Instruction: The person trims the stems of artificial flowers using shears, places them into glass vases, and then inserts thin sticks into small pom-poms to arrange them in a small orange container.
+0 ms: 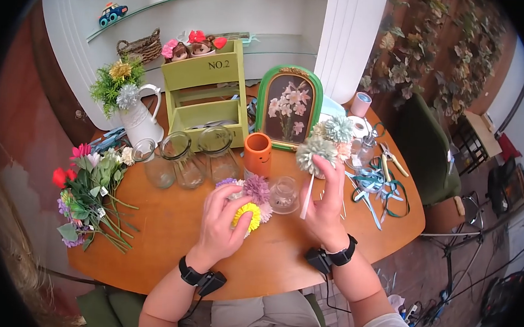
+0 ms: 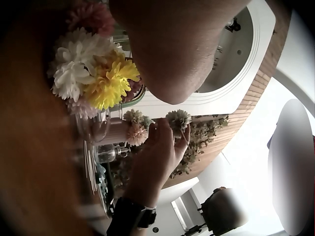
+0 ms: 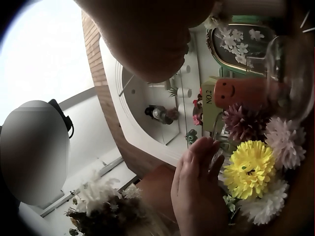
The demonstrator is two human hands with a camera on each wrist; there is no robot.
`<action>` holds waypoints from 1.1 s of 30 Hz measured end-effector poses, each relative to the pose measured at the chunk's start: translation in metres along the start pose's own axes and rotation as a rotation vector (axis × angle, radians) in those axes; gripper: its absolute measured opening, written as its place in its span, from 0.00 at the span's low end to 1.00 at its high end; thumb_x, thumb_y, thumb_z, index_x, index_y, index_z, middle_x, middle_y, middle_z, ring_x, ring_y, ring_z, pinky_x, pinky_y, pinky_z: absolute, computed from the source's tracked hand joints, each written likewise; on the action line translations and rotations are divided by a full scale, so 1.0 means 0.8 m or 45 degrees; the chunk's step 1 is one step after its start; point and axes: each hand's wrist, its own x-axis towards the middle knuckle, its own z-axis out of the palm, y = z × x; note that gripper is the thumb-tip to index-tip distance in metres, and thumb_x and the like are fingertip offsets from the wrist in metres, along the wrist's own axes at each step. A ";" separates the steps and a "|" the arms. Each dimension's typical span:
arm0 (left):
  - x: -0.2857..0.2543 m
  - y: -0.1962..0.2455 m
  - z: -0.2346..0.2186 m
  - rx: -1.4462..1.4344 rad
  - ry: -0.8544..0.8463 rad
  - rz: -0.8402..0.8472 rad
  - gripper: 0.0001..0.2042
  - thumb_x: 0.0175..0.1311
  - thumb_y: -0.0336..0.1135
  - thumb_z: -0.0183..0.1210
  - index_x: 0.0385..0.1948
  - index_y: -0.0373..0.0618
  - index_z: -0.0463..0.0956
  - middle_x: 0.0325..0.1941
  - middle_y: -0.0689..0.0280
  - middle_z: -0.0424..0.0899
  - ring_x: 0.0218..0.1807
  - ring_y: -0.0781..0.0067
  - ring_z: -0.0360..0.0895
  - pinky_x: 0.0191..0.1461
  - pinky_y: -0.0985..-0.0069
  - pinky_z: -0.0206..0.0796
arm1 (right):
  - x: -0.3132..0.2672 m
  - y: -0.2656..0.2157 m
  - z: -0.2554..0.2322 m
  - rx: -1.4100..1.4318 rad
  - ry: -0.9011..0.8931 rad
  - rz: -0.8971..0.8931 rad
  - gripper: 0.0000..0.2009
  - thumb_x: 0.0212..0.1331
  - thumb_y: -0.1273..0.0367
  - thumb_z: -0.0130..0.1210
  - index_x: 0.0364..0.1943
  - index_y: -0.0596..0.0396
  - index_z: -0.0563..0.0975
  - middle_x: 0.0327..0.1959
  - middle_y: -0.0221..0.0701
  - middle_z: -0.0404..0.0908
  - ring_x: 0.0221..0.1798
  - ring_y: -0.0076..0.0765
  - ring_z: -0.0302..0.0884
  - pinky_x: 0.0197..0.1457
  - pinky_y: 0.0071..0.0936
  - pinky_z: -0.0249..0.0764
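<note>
My right hand (image 1: pixel 326 208) pinches a pale green pompom flower (image 1: pixel 316 155) with a white stem, raised over the right half of the table; it shows too in the left wrist view (image 2: pixel 178 119). My left hand (image 1: pixel 217 221), fingers loosely bent, is beside a yellow flower (image 3: pixel 249 169). Around that bloom cluster a white flower (image 3: pixel 264 201), a dark purple flower (image 3: pixel 243 122) and a pale pink flower (image 3: pixel 285 142). Just behind the cluster stands a small clear glass jar (image 1: pixel 284 196).
Several glass vases (image 1: pixel 181 164) and an orange smiling cup (image 1: pixel 257 155) stand mid-table. Loose artificial flowers (image 1: pixel 96 183) lie at left. A green rack (image 1: pixel 206 88), framed picture (image 1: pixel 289 105) and white pitcher (image 1: pixel 138 123) stand behind. Ribbons (image 1: pixel 376 183) and pliers (image 1: pixel 391 162) are at right.
</note>
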 end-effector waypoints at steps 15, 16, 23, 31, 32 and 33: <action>-0.002 -0.010 0.007 0.009 0.054 0.147 0.26 0.48 0.25 0.72 0.53 0.38 0.76 0.53 0.54 0.81 0.58 0.47 0.79 0.66 0.55 0.69 | -0.021 -0.032 0.008 0.677 -0.721 0.510 0.14 0.74 0.69 0.60 0.59 0.56 0.82 0.43 0.36 0.87 0.38 0.26 0.83 0.42 0.27 0.79; -0.003 -0.013 0.008 0.020 0.052 0.159 0.26 0.47 0.25 0.72 0.52 0.38 0.76 0.51 0.54 0.82 0.58 0.47 0.79 0.65 0.55 0.69 | -0.017 -0.036 0.006 0.683 -0.708 0.545 0.14 0.73 0.69 0.61 0.58 0.56 0.82 0.42 0.36 0.87 0.37 0.26 0.83 0.41 0.26 0.79; -0.002 -0.010 0.007 0.048 0.079 0.089 0.23 0.47 0.23 0.71 0.49 0.38 0.76 0.47 0.55 0.83 0.54 0.47 0.80 0.61 0.56 0.69 | -0.014 -0.029 0.001 0.641 -0.479 0.418 0.11 0.70 0.73 0.63 0.53 0.58 0.84 0.41 0.35 0.86 0.39 0.26 0.84 0.40 0.25 0.79; -0.001 -0.002 0.022 -0.374 0.369 -0.007 0.25 0.52 0.24 0.68 0.56 0.40 0.76 0.54 0.53 0.80 0.57 0.48 0.78 0.60 0.57 0.69 | -0.014 -0.029 0.005 0.691 -0.364 0.359 0.09 0.67 0.76 0.65 0.49 0.60 0.86 0.42 0.36 0.87 0.41 0.33 0.86 0.41 0.26 0.81; -0.001 -0.002 0.017 -0.289 0.307 0.036 0.24 0.53 0.24 0.68 0.55 0.40 0.77 0.54 0.54 0.80 0.58 0.48 0.78 0.60 0.57 0.69 | -0.014 -0.030 0.004 0.686 -0.391 0.340 0.09 0.67 0.76 0.66 0.49 0.60 0.86 0.42 0.37 0.88 0.42 0.34 0.87 0.43 0.27 0.83; 0.000 0.000 0.006 -0.206 0.245 0.078 0.23 0.54 0.25 0.68 0.55 0.41 0.77 0.55 0.54 0.80 0.58 0.49 0.77 0.60 0.58 0.69 | -0.014 -0.031 0.003 0.680 -0.416 0.321 0.10 0.66 0.76 0.66 0.49 0.59 0.86 0.42 0.37 0.88 0.43 0.34 0.88 0.44 0.27 0.84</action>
